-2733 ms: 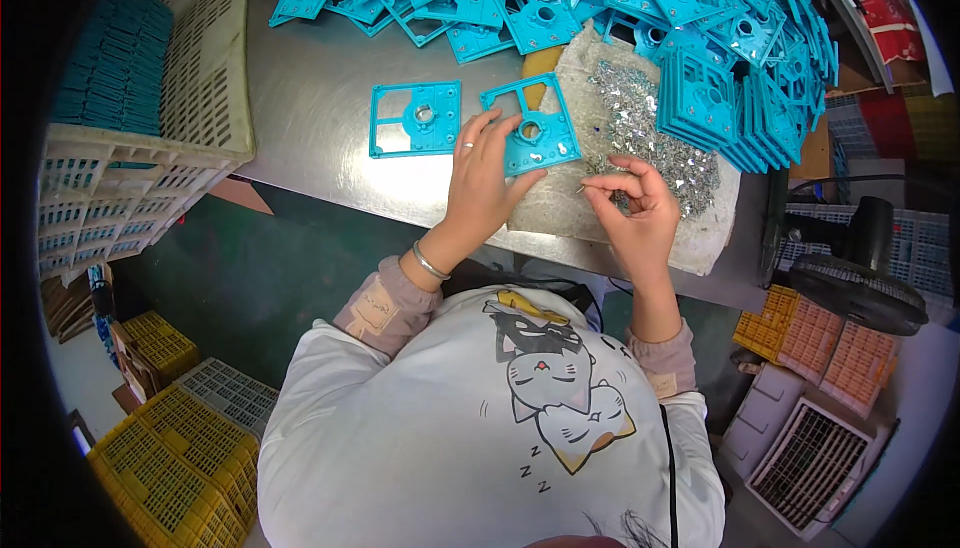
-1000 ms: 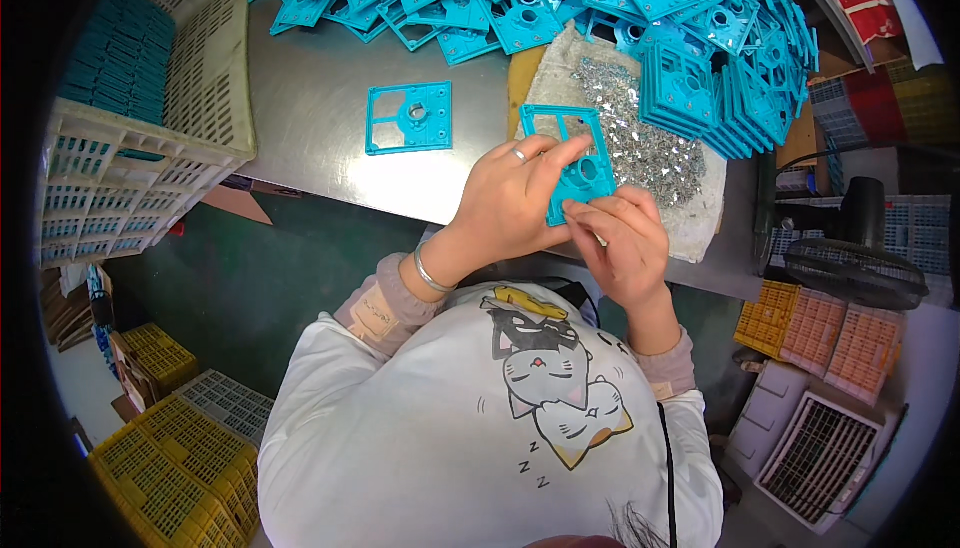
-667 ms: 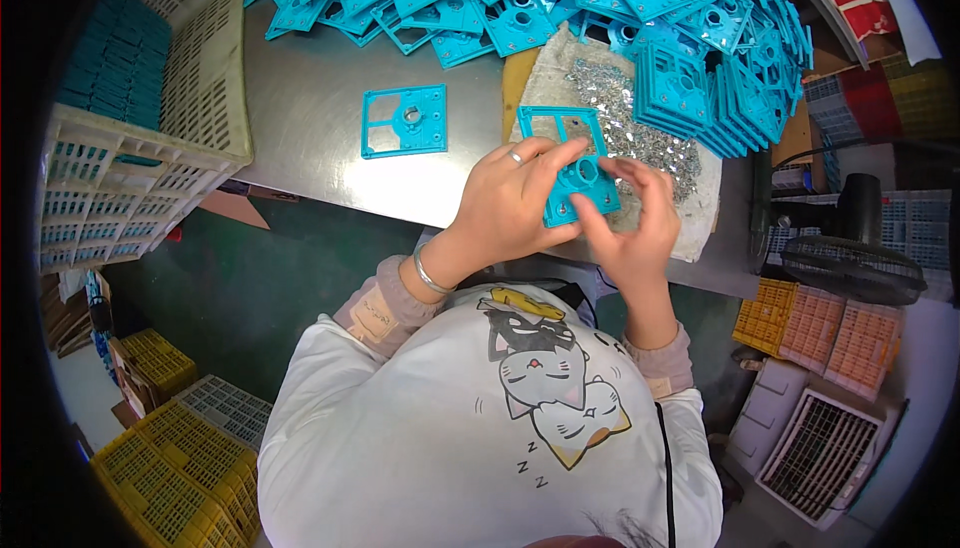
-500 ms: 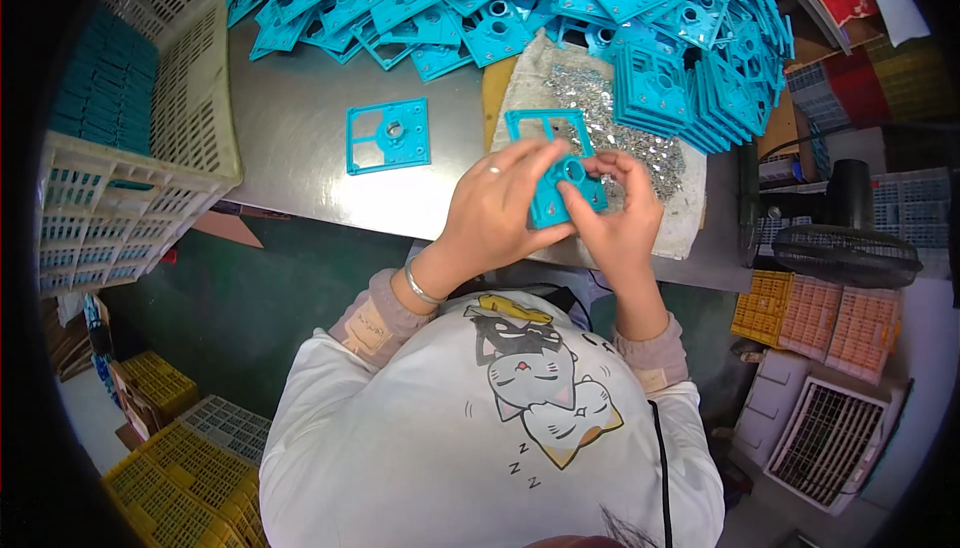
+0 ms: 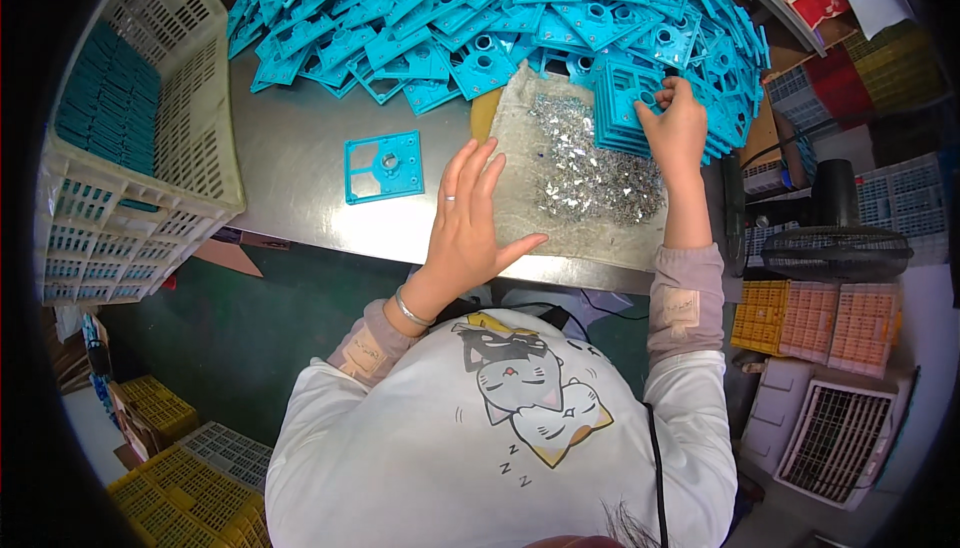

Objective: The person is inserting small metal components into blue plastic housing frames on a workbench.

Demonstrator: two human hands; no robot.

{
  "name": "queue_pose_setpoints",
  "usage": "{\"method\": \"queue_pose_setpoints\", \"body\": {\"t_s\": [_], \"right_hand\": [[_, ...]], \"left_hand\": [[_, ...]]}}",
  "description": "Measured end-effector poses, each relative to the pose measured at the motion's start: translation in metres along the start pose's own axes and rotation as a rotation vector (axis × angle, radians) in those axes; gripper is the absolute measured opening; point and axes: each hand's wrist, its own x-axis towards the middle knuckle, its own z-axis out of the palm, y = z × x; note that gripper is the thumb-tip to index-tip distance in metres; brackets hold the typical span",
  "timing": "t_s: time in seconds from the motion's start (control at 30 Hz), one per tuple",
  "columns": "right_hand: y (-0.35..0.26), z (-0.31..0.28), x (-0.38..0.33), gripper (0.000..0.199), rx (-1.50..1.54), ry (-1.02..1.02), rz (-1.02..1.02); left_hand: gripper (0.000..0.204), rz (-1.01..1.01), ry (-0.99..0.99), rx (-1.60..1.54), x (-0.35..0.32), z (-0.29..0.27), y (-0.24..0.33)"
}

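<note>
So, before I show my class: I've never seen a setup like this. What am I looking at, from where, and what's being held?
No robot here, just a person's bare hands. Every picture comes from one fisheye camera worn on the head, looking down, so straight edges bend near the rim. On the metal table lie a heap of teal frames, one lone frame and a cloth with shiny bits on it. The left hand is open and empty. The right hand reaches to a neat stack; whether it grips a frame is unclear.

room between crate [image 5: 207, 98] and panel [image 5: 408, 168], heap [image 5: 485, 23] beyond
</note>
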Motion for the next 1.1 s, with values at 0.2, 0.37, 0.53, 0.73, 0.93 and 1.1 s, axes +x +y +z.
{"method": "queue_pose_setpoints", "body": {"t_s": [0.2,0.37,0.53,0.73,0.93,1.1], "right_hand": [[-0.008,-0.006,0.014,0.046,-0.113,-0.11,0.034],[-0.017,-0.019,0.02,0.048,-0.161,-0.281,0.051],[-0.016,-0.031,0.005,0.053,-0.149,-0.234,-0.027],[-0.033,-0.04,-0.039,0.047,-0.075,0.006,-0.201],[-0.032,-0.042,-0.092,0.031,0.04,0.067,-0.238],[-0.019,-0.03,-0.122,0.027,0.075,-0.005,-0.14]], "left_hand": [[0.101,-0.024,-0.039,0.009,-0.003,-0.002,-0.004],[0.083,-0.081,-0.049,0.085,-0.009,-0.005,-0.013],[0.062,-0.219,0.003,0.269,-0.023,-0.011,-0.049],[0.067,-0.333,-0.01,0.428,-0.037,-0.042,-0.085],[0.051,-0.347,-0.1,0.455,-0.051,-0.059,-0.105],[0.038,-0.292,-0.026,0.51,-0.039,-0.049,-0.106]]}}
